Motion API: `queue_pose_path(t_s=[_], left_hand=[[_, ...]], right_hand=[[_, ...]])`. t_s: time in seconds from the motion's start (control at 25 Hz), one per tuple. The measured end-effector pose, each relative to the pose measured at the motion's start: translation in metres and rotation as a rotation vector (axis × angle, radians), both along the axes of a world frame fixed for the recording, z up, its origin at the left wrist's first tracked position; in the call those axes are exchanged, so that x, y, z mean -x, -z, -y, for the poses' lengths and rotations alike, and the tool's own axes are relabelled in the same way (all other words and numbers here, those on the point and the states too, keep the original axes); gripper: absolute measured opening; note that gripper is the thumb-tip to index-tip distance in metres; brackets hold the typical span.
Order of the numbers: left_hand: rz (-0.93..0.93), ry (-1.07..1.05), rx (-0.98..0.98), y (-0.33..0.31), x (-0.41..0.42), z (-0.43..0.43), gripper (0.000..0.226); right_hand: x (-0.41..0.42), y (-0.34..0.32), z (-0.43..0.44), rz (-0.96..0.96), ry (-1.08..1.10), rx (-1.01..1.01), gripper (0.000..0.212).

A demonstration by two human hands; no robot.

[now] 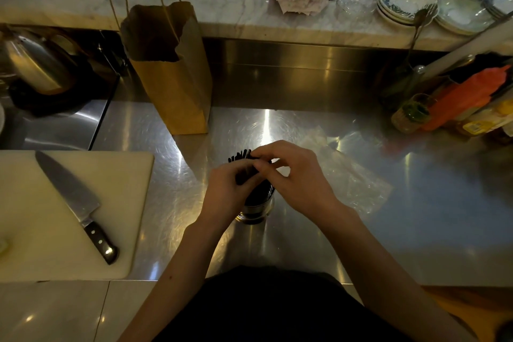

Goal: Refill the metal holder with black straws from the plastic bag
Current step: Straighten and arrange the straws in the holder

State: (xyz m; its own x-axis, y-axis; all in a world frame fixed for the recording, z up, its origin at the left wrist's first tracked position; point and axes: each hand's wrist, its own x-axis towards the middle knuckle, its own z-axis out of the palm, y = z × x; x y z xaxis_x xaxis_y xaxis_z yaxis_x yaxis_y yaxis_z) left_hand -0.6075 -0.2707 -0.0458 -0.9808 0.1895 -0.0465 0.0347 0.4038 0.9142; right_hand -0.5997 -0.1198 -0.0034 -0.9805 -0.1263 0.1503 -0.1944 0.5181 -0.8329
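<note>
A round metal holder (258,209) stands on the steel counter right in front of me. A bundle of black straws (241,156) sticks up out of it, leaning away from me. My left hand (226,193) wraps the bundle from the left. My right hand (294,175) pinches the straw tops from the right, fingertips meeting the left hand's. The hands hide most of the straws and the holder's rim. A clear plastic bag (352,178) lies flat and crumpled on the counter just right of my right hand.
A cutting board (55,244) with a large chef's knife (75,203) lies at the left. A brown paper bag (172,72) stands behind. A kettle (36,61) sits at far left. Bottles and an orange pack (460,100) crowd the right. Plates (402,5) stack on the marble ledge.
</note>
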Motion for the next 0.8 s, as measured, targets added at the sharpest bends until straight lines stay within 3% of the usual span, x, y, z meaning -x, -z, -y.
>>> queue_pose_path(t_s=[0.28,0.48,0.64,0.8], left_hand=[[-0.045,0.046,0.035,0.006,-0.005,0.001,0.016],[-0.171,-0.09,0.028,0.01,-0.009,0.007,0.035],[-0.253,-0.146,0.144,0.014,-0.008,0.015,0.056],[-0.049,-0.109,0.101,0.02,-0.012,0.017,0.083]], right_hand=[[-0.001,0.005,0.003,-0.045,-0.028,-0.053,0.021],[-0.004,0.02,-0.004,0.06,0.105,-0.083,0.028],[-0.009,0.033,-0.004,0.166,0.087,-0.122,0.052],[-0.013,0.05,-0.005,0.304,0.028,-0.104,0.088]])
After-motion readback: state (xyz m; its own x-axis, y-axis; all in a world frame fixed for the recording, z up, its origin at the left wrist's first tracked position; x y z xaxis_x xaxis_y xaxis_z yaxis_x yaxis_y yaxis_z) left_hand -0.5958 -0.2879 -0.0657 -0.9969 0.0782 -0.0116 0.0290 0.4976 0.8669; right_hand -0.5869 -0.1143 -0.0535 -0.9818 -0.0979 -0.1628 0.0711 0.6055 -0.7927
